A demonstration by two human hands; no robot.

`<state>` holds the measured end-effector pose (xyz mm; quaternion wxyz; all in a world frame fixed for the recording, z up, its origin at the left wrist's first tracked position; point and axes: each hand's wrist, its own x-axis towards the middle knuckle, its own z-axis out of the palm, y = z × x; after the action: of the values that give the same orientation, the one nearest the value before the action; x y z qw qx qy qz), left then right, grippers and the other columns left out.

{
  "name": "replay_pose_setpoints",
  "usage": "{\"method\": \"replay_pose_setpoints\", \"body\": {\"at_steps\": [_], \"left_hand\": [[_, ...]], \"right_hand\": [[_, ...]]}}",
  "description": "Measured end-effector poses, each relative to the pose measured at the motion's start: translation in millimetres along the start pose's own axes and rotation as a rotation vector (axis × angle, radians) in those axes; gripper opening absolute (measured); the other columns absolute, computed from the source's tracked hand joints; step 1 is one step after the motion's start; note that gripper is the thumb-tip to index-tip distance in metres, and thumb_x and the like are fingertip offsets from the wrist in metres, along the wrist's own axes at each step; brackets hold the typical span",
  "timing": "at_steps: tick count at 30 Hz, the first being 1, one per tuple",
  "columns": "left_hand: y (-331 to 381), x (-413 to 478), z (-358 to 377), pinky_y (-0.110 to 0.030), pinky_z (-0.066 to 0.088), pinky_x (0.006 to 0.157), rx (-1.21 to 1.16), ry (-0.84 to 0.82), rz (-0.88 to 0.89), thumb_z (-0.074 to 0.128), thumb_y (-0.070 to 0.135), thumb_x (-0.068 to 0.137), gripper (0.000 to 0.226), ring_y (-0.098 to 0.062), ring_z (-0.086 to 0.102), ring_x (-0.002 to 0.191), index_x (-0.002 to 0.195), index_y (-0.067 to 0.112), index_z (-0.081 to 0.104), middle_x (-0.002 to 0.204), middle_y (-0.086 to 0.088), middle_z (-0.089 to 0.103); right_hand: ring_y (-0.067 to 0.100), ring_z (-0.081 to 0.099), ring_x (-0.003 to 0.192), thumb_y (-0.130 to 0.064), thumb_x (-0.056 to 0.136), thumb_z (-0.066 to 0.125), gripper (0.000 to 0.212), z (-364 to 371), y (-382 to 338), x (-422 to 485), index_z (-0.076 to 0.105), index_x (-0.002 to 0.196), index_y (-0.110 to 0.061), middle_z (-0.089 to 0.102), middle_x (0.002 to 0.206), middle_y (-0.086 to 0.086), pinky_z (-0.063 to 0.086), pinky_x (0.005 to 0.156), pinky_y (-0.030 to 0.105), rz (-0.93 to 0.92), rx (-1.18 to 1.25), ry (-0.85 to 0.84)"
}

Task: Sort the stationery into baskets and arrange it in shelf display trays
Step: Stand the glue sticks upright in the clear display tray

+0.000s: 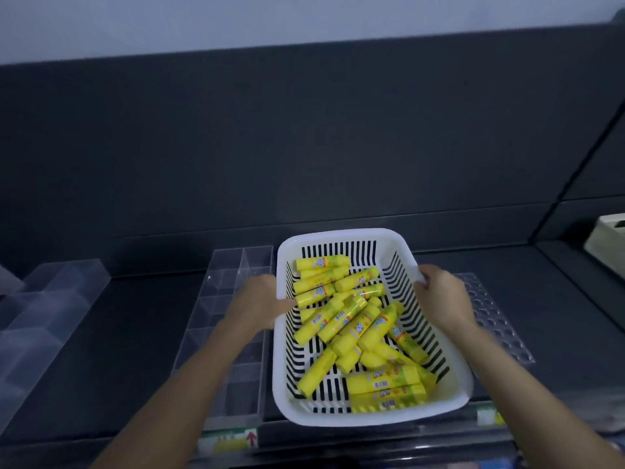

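A white slotted plastic basket (341,236) sits low in the middle of the view over a dark shelf, holding several yellow glue sticks (341,319) in a loose pile. My left hand (260,296) grips the basket's left rim, thumb inside. My right hand (443,296) grips the right rim near its far corner. A clear acrylic display tray (233,275) with several compartments lies just left of the basket, partly under my left forearm.
A clear tray with round holes (490,319) lies to the right of the basket, partly hidden by my right arm. Stepped clear acrylic risers (44,316) stand at far left. A cream box (608,242) sits at the right edge. Price labels (230,441) line the shelf front.
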<state>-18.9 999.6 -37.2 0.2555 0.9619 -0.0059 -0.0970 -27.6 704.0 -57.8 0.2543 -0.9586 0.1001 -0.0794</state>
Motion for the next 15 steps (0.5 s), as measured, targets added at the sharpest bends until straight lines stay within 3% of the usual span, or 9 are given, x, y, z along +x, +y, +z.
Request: {"method": "replay_pose_setpoints", "body": {"at_steps": [3, 7, 10, 12, 15], "left_hand": [[-1.7, 2.7, -2.4, -0.035, 0.054, 0.062, 0.129, 0.049, 0.088, 0.066, 0.030, 0.084, 0.027, -0.023, 0.066, 0.072, 0.087, 0.004, 0.061, 0.083, -0.008, 0.067], [7.3, -0.9, 5.6, -0.029, 0.041, 0.068, 0.399, 0.289, 0.304, 0.064, 0.031, 0.087, 0.030, -0.023, 0.056, 0.092, 0.105, 0.008, 0.054, 0.104, -0.007, 0.052], [16.5, -2.5, 19.6, -0.036, 0.036, 0.089, 0.472, 0.156, 0.476, 0.056, 0.039, 0.090, 0.030, -0.022, 0.045, 0.107, 0.102, 0.012, 0.061, 0.105, -0.003, 0.049], [18.4, -1.9, 27.1, -0.040, 0.028, 0.097, 0.588, 0.030, 0.491, 0.054, 0.046, 0.088, 0.034, -0.023, 0.040, 0.112, 0.095, 0.015, 0.066, 0.102, -0.002, 0.047], [16.6, 0.8, 35.0, -0.042, 0.023, 0.101, 0.683, -0.069, 0.448, 0.056, 0.049, 0.083, 0.029, -0.024, 0.041, 0.110, 0.078, 0.021, 0.061, 0.092, 0.000, 0.040]], "right_hand": [[0.030, 0.055, 0.069, -0.010, 0.090, 0.044, 0.019, 1.5, -2.3, -2.4, 0.060, 0.101, -0.008, 0.062, 0.079, 0.011, 0.036, 0.054, 0.030, 0.002, -0.060, 0.013], [0.034, 0.053, 0.075, -0.007, 0.088, 0.049, 0.012, 2.5, -9.9, -11.7, 0.058, 0.091, 0.000, 0.048, 0.076, 0.010, 0.030, 0.057, 0.031, -0.010, -0.156, 0.076], [0.041, 0.051, 0.095, -0.002, 0.086, 0.052, 0.019, 4.4, -21.1, -18.2, 0.063, 0.099, 0.006, 0.058, 0.095, 0.024, 0.038, 0.075, 0.037, -0.059, -0.172, 0.134], [0.042, 0.050, 0.103, 0.000, 0.087, 0.053, 0.026, 4.2, -32.8, -22.1, 0.064, 0.110, 0.006, 0.058, 0.109, 0.025, 0.041, 0.085, 0.040, -0.094, -0.127, 0.151], [0.035, 0.054, 0.109, -0.001, 0.090, 0.052, 0.030, 3.5, -48.9, -24.8, 0.064, 0.118, 0.000, 0.058, 0.119, 0.020, 0.043, 0.089, 0.035, -0.154, -0.019, 0.110]]}}
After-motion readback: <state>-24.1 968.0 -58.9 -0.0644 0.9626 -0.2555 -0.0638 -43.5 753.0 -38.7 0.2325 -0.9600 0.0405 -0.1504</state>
